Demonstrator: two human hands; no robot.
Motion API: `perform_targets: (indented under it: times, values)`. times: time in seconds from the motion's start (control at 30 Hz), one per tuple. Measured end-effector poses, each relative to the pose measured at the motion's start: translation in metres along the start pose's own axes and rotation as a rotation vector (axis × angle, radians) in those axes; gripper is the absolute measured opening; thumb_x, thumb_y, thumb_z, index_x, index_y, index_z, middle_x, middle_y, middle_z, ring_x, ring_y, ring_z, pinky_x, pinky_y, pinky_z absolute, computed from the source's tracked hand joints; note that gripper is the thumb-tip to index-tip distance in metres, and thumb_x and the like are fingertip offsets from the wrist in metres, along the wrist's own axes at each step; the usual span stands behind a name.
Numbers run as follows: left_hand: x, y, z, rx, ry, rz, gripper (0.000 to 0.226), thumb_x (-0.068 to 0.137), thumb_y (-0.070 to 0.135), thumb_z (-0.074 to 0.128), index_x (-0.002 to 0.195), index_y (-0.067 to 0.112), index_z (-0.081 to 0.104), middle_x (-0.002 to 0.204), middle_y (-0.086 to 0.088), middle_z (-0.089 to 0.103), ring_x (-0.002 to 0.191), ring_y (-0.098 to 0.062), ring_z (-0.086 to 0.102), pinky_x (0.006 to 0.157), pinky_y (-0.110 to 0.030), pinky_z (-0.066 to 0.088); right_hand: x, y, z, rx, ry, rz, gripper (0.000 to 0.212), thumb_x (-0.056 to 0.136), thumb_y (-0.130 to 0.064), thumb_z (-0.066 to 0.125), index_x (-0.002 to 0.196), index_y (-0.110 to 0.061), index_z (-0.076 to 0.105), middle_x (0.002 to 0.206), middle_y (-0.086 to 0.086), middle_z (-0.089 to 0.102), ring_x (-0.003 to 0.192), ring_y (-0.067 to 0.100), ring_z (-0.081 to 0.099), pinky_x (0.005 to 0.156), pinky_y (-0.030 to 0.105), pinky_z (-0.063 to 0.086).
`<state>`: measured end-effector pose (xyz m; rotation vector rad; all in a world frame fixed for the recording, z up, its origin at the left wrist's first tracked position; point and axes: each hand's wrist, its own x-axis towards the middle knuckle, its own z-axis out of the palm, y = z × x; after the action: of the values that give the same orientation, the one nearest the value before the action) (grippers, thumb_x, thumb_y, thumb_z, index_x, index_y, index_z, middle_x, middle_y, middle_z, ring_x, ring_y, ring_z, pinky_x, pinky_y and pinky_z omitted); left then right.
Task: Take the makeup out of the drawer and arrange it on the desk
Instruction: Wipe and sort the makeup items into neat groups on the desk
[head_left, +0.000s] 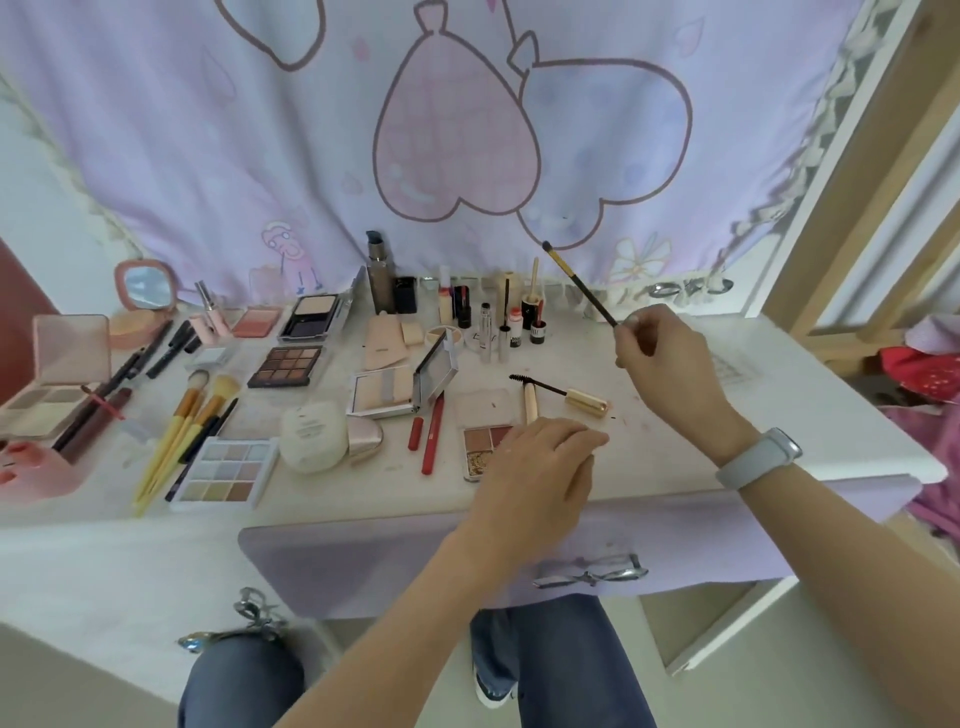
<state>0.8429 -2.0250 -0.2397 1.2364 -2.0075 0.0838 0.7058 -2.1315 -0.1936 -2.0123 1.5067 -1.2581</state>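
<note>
We see the right hand (655, 340) raised over the bench (727, 441), pinching the butt end of a black-and-gold pencil (579, 283); its tip points up and back toward the curtain (467, 130). The right grip is clenched on that pencil.

The left hand (540, 462) lies flat, fingers straight, on the near part of a small palette (485, 441) near the front edge. That grip is released, holding nothing.

Just beyond the left fingers, a spoolie wand with gold cap (563, 396) lies flat, beside a cream tube (530, 402). Two red pencils (431, 434) lie left of the small palette.

The makeup is out on the bench: the left and centre are crowded.
- Back row against the curtain: pump bottle (378, 278), small bottles and tubes, standing upright.
- Centre: open compact (400, 392), lid tilted up.
- Left: brushes (187, 431), nine-pan palette (223, 470) close to the front edge, brown palette (285, 366), round mirror (147, 285).

Open room: the right third of the bench, from the gold cap out to the right edge, carries nothing but the right hand above it.

The drawer (519, 561) front sits under the front edge, below the left forearm, with a bow handle (592, 574).
</note>
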Motion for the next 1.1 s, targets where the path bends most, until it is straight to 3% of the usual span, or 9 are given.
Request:
perform_targets:
  times: [0.07,0.2,0.33,0.57,0.67,0.77,0.87,1.0,1.1]
  values:
    - [-0.004,-0.011,-0.029,0.038,0.070,-0.046,0.025,0.086,0.010,0.048,0.102,0.008,0.067,0.096,-0.004,0.068,0.084,-0.022,0.063,0.074,-0.032,0.048,-0.006,-0.026,0.011,0.151,0.014,-0.108,0.002,0.090,-0.015,0.051,0.089,-0.017,0.050,0.062,0.004,0.061,0.062,0.018,0.056,0.058,0.013,0.039]
    - [-0.030,-0.045,-0.089,0.164,0.190,-0.240,0.023,0.086,0.006,0.053,0.104,0.008,0.067,0.098,-0.005,0.068,0.085,-0.021,0.063,0.077,-0.031,0.047,-0.024,-0.081,0.045,0.375,-0.051,-0.279,0.016,0.091,-0.009,0.051,0.091,-0.025,0.054,0.067,0.022,0.055,0.057,0.028,0.046,0.054,0.032,0.039]
    - [-0.077,-0.076,-0.136,0.240,0.347,-0.475,0.027,0.087,0.002,0.051,0.109,0.006,0.064,0.103,-0.008,0.067,0.096,-0.024,0.061,0.082,-0.034,0.049,-0.045,-0.129,0.094,0.533,-0.174,-0.336,0.017,0.089,-0.009,0.054,0.090,-0.025,0.055,0.067,-0.013,0.056,0.054,0.011,0.048,0.050,0.016,0.037]
    - [-0.151,-0.119,-0.169,0.379,0.418,-0.866,0.026,0.088,0.002,0.052,0.111,0.006,0.062,0.112,-0.010,0.062,0.104,-0.031,0.054,0.088,-0.044,0.041,-0.066,-0.193,0.181,0.650,-0.367,-0.143,0.020,0.088,-0.008,0.054,0.084,-0.027,0.059,0.076,0.000,0.069,0.064,0.004,0.062,0.057,0.018,0.050]
    - [-0.166,-0.131,-0.168,0.420,0.382,-0.936,0.029,0.089,0.008,0.053,0.117,0.008,0.061,0.117,-0.010,0.059,0.111,-0.031,0.050,0.088,-0.043,0.037,-0.069,-0.202,0.205,0.394,-0.289,-0.303,0.018,0.088,-0.010,0.053,0.101,-0.012,0.066,0.078,0.011,0.070,0.073,0.028,0.064,0.065,0.039,0.051]
    - [-0.175,-0.141,-0.164,0.439,0.339,-0.972,0.036,0.090,0.021,0.055,0.124,0.011,0.056,0.127,-0.007,0.054,0.121,-0.027,0.044,0.094,-0.044,0.034,-0.071,-0.202,0.223,0.070,-0.191,-0.549,0.022,0.092,-0.013,0.048,0.103,-0.009,0.067,0.078,0.010,0.069,0.070,0.030,0.061,0.056,0.031,0.040]
    - [-0.182,-0.147,-0.159,0.483,0.262,-0.972,0.046,0.089,0.034,0.056,0.129,0.012,0.052,0.137,-0.005,0.048,0.132,-0.023,0.034,0.101,-0.045,0.029,-0.075,-0.203,0.237,-0.196,-0.275,-0.653,0.029,0.097,-0.019,0.038,0.103,-0.014,0.066,0.090,0.005,0.068,0.083,0.026,0.061,0.058,0.031,0.042]
    - [-0.187,-0.150,-0.157,0.521,0.259,-0.943,0.047,0.087,0.039,0.058,0.128,0.015,0.054,0.138,-0.004,0.048,0.134,-0.021,0.033,0.101,-0.046,0.029,-0.088,-0.208,0.241,-0.123,-0.256,-0.759,0.010,0.083,-0.008,0.062,0.083,-0.006,0.072,0.072,0.010,0.068,0.072,0.030,0.063,0.051,0.031,0.048]
    - [-0.190,-0.152,-0.157,0.523,0.262,-0.941,0.047,0.088,0.040,0.056,0.129,0.017,0.052,0.139,-0.001,0.047,0.135,-0.018,0.031,0.102,-0.043,0.027,-0.093,-0.208,0.251,-0.103,-0.354,-0.784,0.016,0.082,-0.010,0.064,0.096,-0.005,0.069,0.081,0.011,0.069,0.086,0.031,0.061,0.063,0.035,0.051]
